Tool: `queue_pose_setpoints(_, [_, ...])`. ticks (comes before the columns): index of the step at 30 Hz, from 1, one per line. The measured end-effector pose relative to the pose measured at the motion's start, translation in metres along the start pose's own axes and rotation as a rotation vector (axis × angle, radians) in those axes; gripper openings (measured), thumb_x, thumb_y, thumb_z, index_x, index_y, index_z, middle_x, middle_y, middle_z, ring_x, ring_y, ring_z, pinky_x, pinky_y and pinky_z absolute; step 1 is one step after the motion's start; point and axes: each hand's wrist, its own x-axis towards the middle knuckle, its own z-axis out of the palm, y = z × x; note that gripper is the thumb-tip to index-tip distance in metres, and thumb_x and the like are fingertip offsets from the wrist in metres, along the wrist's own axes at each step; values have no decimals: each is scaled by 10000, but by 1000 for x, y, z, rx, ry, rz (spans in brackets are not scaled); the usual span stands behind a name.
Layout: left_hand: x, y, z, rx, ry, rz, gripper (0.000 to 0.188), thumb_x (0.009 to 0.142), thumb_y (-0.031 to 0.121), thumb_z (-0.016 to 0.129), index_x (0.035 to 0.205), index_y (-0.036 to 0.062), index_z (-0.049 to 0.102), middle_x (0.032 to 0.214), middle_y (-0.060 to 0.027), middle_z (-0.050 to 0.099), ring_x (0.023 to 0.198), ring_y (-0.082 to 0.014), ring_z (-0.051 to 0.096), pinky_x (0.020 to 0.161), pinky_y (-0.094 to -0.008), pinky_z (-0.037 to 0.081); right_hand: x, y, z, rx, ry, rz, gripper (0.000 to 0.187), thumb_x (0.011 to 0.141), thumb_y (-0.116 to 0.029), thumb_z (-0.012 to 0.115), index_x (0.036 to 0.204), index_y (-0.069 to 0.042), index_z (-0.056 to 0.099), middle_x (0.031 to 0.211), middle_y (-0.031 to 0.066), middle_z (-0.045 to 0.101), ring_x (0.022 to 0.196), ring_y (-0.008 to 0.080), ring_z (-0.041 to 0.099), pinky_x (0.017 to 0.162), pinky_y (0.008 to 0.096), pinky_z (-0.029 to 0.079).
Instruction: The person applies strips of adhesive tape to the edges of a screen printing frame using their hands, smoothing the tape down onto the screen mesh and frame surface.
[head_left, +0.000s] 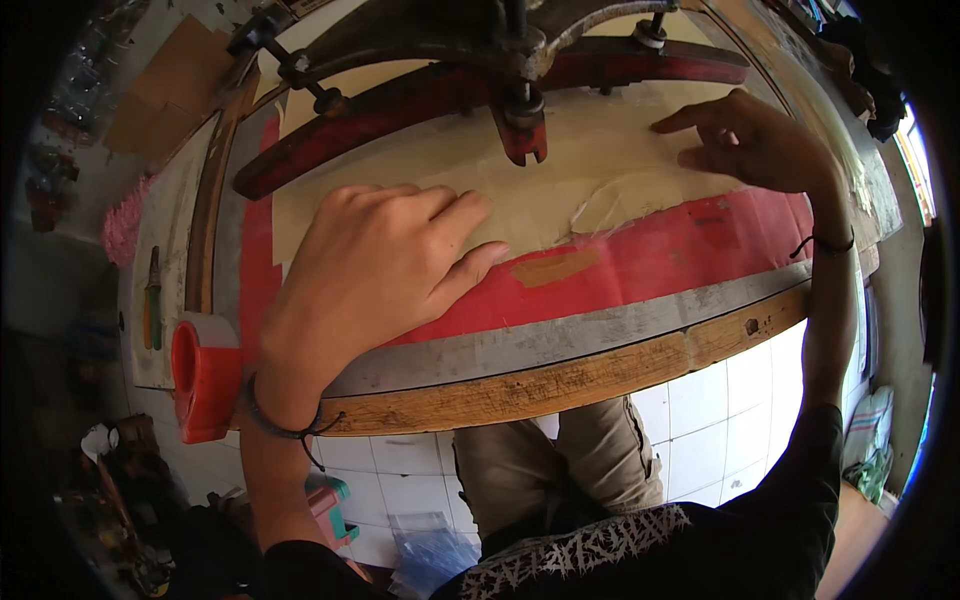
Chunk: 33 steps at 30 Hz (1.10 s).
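Note:
A pale beige sheet [400, 180], with a torn, wrinkled patch near its front edge, lies over a red sheet [650, 250] on the grey-topped table. My left hand [385, 245] rests palm down at the left part of the beige sheet, its thumb and fingers apart and nothing visible in it. Over the right part of the beige sheet, my right hand [745, 145] has its index finger stretched out and thumb apart, holding nothing I can see. Ahead of both hands, a curved red metal bar [420, 100] hangs from a dark metal frame [430, 40] with bolts.
A wooden rail [540, 382] forms the table's front edge. On the left stand a red tape dispenser [205, 375] and a board holding a green-handled tool [153, 300]. Brown cardboard [180, 85] lies far left. A plastic bag [432, 555] is on the white tiled floor.

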Motion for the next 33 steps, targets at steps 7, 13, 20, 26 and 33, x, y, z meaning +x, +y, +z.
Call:
queue_pose_setpoints(7, [-1,5,10,-349,-109,137,317,832,297,762,691,73,588,596,-52,564,532,-257,580,511,-366,447,3,-28,-20,324,-574,-155,160,877,-243,779,830,-91,762,619,-29,650,544,45,533,505,253,400])
queue_pose_setpoints(13, [-3,10,11,-448,-232,180,442,778,398,794,634,73,532,570,-53,528,511,-261,551,490,-368,422,4,-38,-14,305,-880,-121,211,908,-297,762,886,-88,782,647,-33,664,558,43,530,522,248,416])
queue_pose_setpoints(20, [-3,12,17,-458,-221,197,461,785,429,790,632,74,539,566,-56,530,504,-264,553,483,-368,424,4,-40,-15,374,-899,-57,224,928,-280,734,913,-62,784,755,14,740,669,64,680,615,224,523])
queue_pose_setpoints(26, [-2,9,19,-419,-161,189,443,832,398,766,624,76,544,535,-50,511,480,-258,546,471,-373,411,7,-40,-14,393,-912,-22,236,941,-264,716,918,-38,781,795,43,755,688,87,704,629,230,538])
queue_pose_setpoints(33, [-1,7,23,-388,-120,176,414,866,346,749,624,76,550,528,-50,504,477,-260,540,467,-379,401,7,-38,-13,409,-898,-51,256,952,-257,703,910,-15,773,789,62,753,657,109,706,619,247,542])
